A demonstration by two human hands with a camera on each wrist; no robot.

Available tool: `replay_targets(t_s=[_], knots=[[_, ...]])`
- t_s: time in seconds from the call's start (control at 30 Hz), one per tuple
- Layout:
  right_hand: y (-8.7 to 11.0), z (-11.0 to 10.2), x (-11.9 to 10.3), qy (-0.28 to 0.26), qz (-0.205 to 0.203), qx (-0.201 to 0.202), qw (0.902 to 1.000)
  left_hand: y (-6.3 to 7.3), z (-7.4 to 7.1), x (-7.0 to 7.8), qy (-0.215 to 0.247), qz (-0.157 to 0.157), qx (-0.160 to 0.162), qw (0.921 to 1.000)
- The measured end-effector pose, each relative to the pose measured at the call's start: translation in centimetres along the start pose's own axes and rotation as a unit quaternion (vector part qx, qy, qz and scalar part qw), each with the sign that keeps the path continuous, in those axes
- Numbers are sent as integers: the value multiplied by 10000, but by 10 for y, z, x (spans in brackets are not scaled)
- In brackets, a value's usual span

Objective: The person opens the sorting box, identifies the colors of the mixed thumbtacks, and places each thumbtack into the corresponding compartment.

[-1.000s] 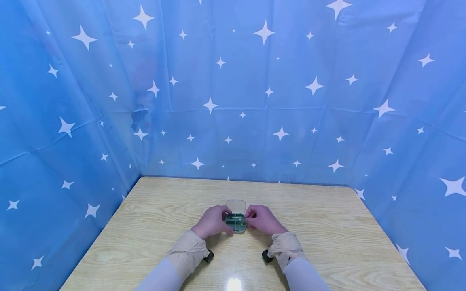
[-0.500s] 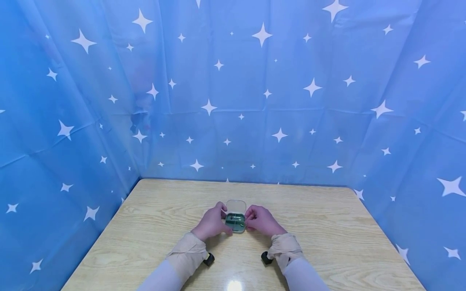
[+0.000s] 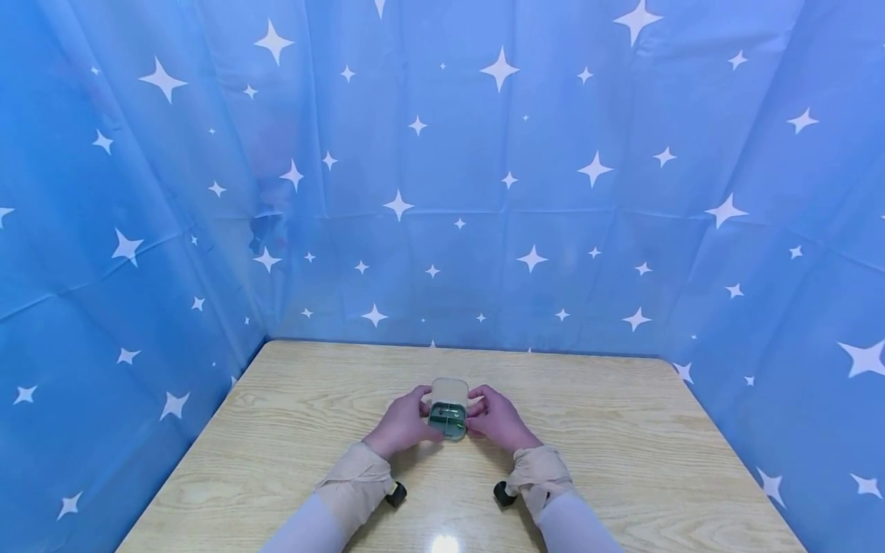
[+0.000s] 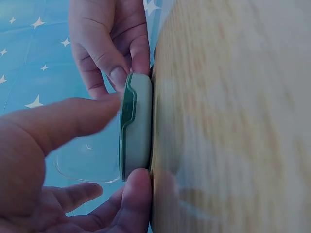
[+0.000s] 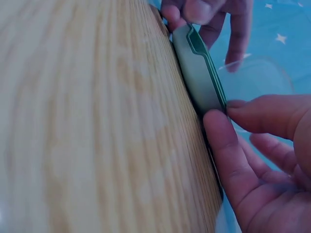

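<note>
A small pill case [image 3: 448, 422] with a green divided tray lies at the middle of the table, its clear lid [image 3: 450, 391] raised on the far side. Small bits, too tiny to identify, sit in its compartments. My left hand [image 3: 402, 421] holds the case's left side: in the left wrist view the thumb [image 4: 82, 116] reaches the green rim and a fingertip [image 4: 138, 182] lies against the near end. With thumb and finger, my right hand [image 3: 503, 421] pinches the right end, as the green-rimmed case [image 5: 197, 73] shows in the right wrist view.
The wood-grain table [image 3: 332, 376] spreads out around the case on all sides. Behind it hangs a blue curtain [image 3: 470, 161] with white stars, which also runs along both sides. A dark wrist camera [image 3: 396, 494] is strapped to each forearm.
My left fingers have slid off the tray's upper left edge to beside the lid. My right fingers have spread a little along the right side. The lid looks paler and more opaque.
</note>
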State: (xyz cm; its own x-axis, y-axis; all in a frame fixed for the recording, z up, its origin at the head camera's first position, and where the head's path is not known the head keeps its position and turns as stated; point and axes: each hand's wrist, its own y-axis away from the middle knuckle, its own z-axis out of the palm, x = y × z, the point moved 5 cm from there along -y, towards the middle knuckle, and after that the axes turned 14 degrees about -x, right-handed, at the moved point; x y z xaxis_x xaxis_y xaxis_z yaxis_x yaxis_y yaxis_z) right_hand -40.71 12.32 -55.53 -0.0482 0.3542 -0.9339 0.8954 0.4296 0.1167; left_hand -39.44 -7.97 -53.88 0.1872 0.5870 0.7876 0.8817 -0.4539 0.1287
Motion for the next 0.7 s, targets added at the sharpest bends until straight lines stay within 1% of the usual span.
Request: replay_targets(t_s=[0.13, 0.23, 0.33, 0.4, 0.47, 0.57, 0.7], knots=[[-1, 0, 1, -13, 28, 142, 9999, 1, -1, 2, 77, -49, 14, 10000], [-1, 1, 1, 1, 39, 237, 9997, 1, -1, 2, 266, -79, 10, 9996], [-2, 2, 3, -66, 67, 319, 9994, 2, -1, 1, 673, -109, -20, 9977], [-2, 2, 3, -139, 56, 374, 9992, 1, 0, 0, 1020, -98, -3, 9947], [-3, 1, 3, -326, 65, 399, 9986, 0, 0, -1, 1324, -57, 24, 9912], [-2, 1, 1, -761, -4, 319, 9966, -1, -1, -2, 1573, 19, 133, 9875], [-2, 2, 0, -1299, -21, 115, 9915, 0, -5, -5, 1580, 2, 233, 9872]])
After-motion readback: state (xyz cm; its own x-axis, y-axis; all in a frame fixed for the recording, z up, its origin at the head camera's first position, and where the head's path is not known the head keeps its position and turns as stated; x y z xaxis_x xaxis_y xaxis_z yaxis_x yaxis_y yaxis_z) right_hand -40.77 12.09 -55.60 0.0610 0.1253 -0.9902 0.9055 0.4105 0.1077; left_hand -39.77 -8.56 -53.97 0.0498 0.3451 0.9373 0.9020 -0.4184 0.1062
